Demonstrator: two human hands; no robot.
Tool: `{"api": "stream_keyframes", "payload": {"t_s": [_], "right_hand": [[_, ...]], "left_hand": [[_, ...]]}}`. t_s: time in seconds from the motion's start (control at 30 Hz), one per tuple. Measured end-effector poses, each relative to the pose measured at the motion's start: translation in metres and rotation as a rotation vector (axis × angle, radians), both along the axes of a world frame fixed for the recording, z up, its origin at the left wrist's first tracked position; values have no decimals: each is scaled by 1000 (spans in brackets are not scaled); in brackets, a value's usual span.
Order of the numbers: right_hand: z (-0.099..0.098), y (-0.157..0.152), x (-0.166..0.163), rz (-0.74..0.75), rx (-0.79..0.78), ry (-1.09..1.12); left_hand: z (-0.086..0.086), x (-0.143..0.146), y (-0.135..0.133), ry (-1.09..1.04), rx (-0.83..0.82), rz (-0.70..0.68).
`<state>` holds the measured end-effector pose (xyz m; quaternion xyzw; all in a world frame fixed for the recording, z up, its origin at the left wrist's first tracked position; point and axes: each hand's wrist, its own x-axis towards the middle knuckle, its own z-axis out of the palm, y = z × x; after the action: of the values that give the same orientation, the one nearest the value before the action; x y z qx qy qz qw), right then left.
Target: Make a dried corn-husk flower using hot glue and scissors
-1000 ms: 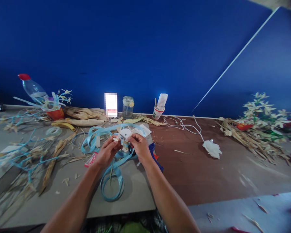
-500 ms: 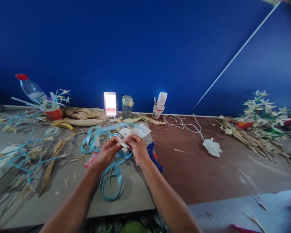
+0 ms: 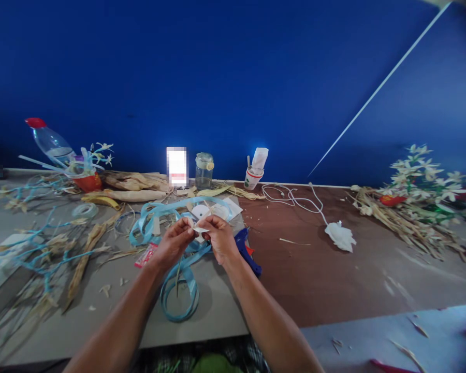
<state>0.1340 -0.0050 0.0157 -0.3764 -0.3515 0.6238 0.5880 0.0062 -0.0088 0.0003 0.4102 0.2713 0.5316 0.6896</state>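
My left hand (image 3: 173,243) and my right hand (image 3: 218,237) meet above the grey mat, fingertips pinched together on a small pale husk piece (image 3: 199,228). Both hands are closed on it. Under them lies a loose coil of light blue ribbon (image 3: 179,290), which loops back towards a white roll of tape (image 3: 200,211). A blue glue gun (image 3: 247,252) lies just to the right of my right wrist.
A grey mat (image 3: 213,311) covers the left of the brown table (image 3: 334,280). Dried husks and blue-wrapped stems (image 3: 54,248) lie at the left. A glass jar (image 3: 204,171), a paper cup (image 3: 253,178), a white cable (image 3: 291,199) and a white flower bunch (image 3: 423,191) stand further back.
My hands drew closer together and dropped slightly, and the white piece between my fingers turned smaller and flatter. The view shifted a little.
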Motion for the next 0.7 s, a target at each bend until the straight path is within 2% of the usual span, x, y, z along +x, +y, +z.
{"api": "stream_keyframes", "payload": {"t_s": [0.7], "right_hand": [[7, -5, 1, 64, -19, 22]], "left_hand": [[1, -1, 1, -6, 19, -67]]}}
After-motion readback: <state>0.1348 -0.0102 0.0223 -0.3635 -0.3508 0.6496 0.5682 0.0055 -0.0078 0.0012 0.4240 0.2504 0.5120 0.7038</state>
